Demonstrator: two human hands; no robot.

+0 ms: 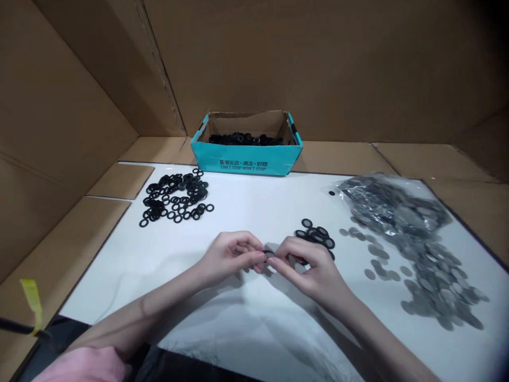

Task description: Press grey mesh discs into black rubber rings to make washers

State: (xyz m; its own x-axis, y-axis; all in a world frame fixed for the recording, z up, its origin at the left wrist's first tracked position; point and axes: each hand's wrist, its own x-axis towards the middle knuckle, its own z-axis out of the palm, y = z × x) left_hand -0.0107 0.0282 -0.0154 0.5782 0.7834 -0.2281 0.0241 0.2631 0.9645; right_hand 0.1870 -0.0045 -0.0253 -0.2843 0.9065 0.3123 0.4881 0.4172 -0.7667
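Above the middle of the white table, my left hand (240, 253) and my right hand (305, 264) meet at a small black ring (269, 252) with a grey disc in it. Thumb and fingers of each hand pinch its edges, so both are closed on it. Just behind my right hand lies a small heap of black rings with grey centres (316, 233), partly hidden by that hand. A pile of open black rings (177, 197) rests at the left. Loose grey mesh-like discs (441, 284) spread over the right side.
At the back stands a turquoise box (246, 159) holding many black pieces. A clear plastic bag (393, 204) of grey discs lies back right, with one small black dot (331, 193) beside it. Cardboard walls (326, 69) surround the white table (254, 204). Yellow tape (32, 302) hangs lower left.
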